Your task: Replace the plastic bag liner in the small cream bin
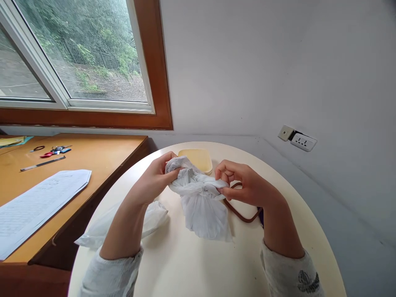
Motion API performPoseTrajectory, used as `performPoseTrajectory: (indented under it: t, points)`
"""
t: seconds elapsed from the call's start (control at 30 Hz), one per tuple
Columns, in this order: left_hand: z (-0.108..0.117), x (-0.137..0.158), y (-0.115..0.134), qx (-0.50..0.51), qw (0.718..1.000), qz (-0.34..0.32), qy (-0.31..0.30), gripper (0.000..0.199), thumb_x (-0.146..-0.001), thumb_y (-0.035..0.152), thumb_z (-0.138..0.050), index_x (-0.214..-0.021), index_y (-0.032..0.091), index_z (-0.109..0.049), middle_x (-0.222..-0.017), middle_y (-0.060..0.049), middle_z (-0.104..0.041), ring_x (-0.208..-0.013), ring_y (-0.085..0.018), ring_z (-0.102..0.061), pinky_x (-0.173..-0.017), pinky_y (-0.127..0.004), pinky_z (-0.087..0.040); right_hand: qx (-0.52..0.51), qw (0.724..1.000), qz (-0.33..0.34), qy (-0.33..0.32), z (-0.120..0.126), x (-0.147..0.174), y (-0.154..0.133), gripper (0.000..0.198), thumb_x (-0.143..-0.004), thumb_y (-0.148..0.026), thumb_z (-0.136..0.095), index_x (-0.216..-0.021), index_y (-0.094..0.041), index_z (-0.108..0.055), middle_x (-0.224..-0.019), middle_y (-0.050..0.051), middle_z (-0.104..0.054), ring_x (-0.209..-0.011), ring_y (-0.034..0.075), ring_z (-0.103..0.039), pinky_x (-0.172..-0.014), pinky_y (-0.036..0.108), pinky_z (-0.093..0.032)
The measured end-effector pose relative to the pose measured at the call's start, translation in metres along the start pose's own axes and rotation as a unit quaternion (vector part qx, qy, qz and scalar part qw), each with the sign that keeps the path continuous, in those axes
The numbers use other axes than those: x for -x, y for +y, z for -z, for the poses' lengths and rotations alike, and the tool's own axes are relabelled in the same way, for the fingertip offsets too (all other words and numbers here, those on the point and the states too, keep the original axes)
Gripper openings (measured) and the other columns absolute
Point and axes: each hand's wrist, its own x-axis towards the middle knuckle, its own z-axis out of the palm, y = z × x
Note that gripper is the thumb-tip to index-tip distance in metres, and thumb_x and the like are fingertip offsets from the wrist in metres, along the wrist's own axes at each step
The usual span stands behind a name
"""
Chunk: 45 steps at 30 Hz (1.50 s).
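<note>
Between my two hands a white plastic bag is held up over the round table, its top twisted and gathered into what looks like a knot. My left hand pinches the bunched upper left part between thumb and fingers. With thumb and fingertips, my right hand grips the twisted right end. The lower part of the bag fans out downward and looks flat. Behind it sits a pale yellow lidded plastic container, partly covered by the bag.
Another white plastic bag lies behind my left forearm. A brown strap loops beside my right wrist, near a dark item mostly hidden. On the wooden desk at left are papers, a pen and keys.
</note>
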Motion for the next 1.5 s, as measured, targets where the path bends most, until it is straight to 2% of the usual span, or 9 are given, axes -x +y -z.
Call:
performPoseTrajectory:
  t: [0.3,0.5,0.63,0.87,0.93,1.1,1.27,1.4,1.5]
  points:
    - [0.004,0.005,0.007,-0.015,0.999,0.032,-0.038,0.012,-0.078,0.017,-0.051,-0.088,0.020,-0.044,-0.066,0.005,-0.046,-0.054,-0.007,-0.042,-0.047,-0.016,-0.033,-0.010,0.999,0.048,-0.002,0.006,0.004,0.004,0.007,-0.079,-0.020,-0.057,-0.082,-0.019,-0.051,-0.072,-0.002,-0.048,-0.061,0.008,-0.045,-0.060,0.021,-0.041]
    - [0.006,0.008,0.011,-0.129,0.974,0.022,-0.183,0.034,-0.082,0.026,-0.050,-0.115,0.025,-0.045,-0.077,0.002,-0.051,-0.060,-0.010,-0.044,-0.051,-0.019,-0.036,0.007,0.994,0.107,0.030,0.005,0.002,0.004,0.012,-0.076,-0.022,-0.063,-0.079,-0.020,-0.051,-0.075,-0.002,-0.052,-0.067,0.009,-0.047,-0.063,0.021,-0.041]
    - [0.000,0.008,0.013,-0.215,0.941,0.001,-0.260,0.033,-0.085,0.039,-0.046,-0.114,0.025,-0.051,-0.078,0.001,-0.052,-0.067,-0.011,-0.045,-0.057,-0.021,-0.038,0.028,0.992,0.123,0.011,0.000,-0.003,0.001,0.009,-0.078,-0.021,-0.060,-0.081,-0.019,-0.053,-0.078,-0.001,-0.056,-0.073,0.010,-0.051,-0.069,0.023,-0.042]
    - [-0.025,0.003,0.008,-0.182,0.947,-0.023,-0.263,0.054,-0.073,0.042,-0.061,-0.121,0.026,-0.044,-0.104,-0.003,-0.054,-0.082,-0.015,-0.050,-0.068,-0.025,-0.041,-0.016,0.994,0.107,-0.018,-0.010,-0.006,0.000,0.007,-0.079,-0.021,-0.059,-0.083,-0.020,-0.053,-0.080,-0.002,-0.057,-0.074,0.009,-0.052,-0.067,0.020,-0.043]
    - [-0.031,0.002,0.006,-0.184,0.949,-0.017,-0.256,0.049,-0.071,0.039,-0.063,-0.116,0.025,-0.048,-0.098,-0.001,-0.055,-0.078,-0.014,-0.049,-0.065,-0.024,-0.040,-0.011,0.995,0.098,-0.015,-0.010,-0.006,0.000,0.008,-0.079,-0.020,-0.059,-0.083,-0.021,-0.053,-0.080,-0.002,-0.057,-0.073,0.009,-0.050,-0.067,0.020,-0.042]
    - [-0.033,0.002,0.001,-0.246,0.942,0.010,-0.229,0.014,-0.076,0.030,-0.053,-0.085,0.020,-0.054,-0.071,0.004,-0.049,-0.061,-0.011,-0.042,-0.053,-0.022,-0.033,0.005,0.998,0.061,-0.003,-0.007,-0.005,-0.002,0.011,-0.078,-0.019,-0.058,-0.087,-0.022,-0.052,-0.084,-0.002,-0.055,-0.075,0.009,-0.049,-0.070,0.021,-0.042]
    - [-0.023,0.002,0.003,-0.272,0.939,0.016,-0.210,0.020,-0.078,0.034,-0.051,-0.068,0.018,-0.045,-0.063,0.005,-0.040,-0.057,-0.009,-0.035,-0.050,-0.022,-0.028,0.017,1.000,0.013,-0.005,-0.002,-0.001,0.000,0.017,-0.078,-0.025,-0.059,-0.093,-0.022,-0.051,-0.087,0.000,-0.054,-0.075,0.011,-0.049,-0.069,0.024,-0.043]
    - [-0.014,0.003,0.010,-0.257,0.935,0.013,-0.243,0.017,-0.081,0.032,-0.048,-0.073,0.017,-0.052,-0.066,0.004,-0.047,-0.059,-0.010,-0.040,-0.053,-0.021,-0.032,0.015,1.000,-0.010,-0.014,0.001,0.000,0.001,0.018,-0.078,-0.026,-0.058,-0.094,-0.023,-0.051,-0.084,0.000,-0.052,-0.074,0.011,-0.049,-0.065,0.023,-0.043]
    - [-0.009,0.007,0.012,-0.246,0.916,-0.008,-0.316,0.017,-0.081,0.031,-0.051,-0.077,0.017,-0.058,-0.072,0.001,-0.057,-0.064,-0.011,-0.047,-0.059,-0.021,-0.038,0.001,1.000,-0.029,-0.007,0.000,-0.001,0.003,0.019,-0.078,-0.026,-0.058,-0.094,-0.023,-0.050,-0.079,-0.002,-0.050,-0.069,0.010,-0.049,-0.061,0.021,-0.042]
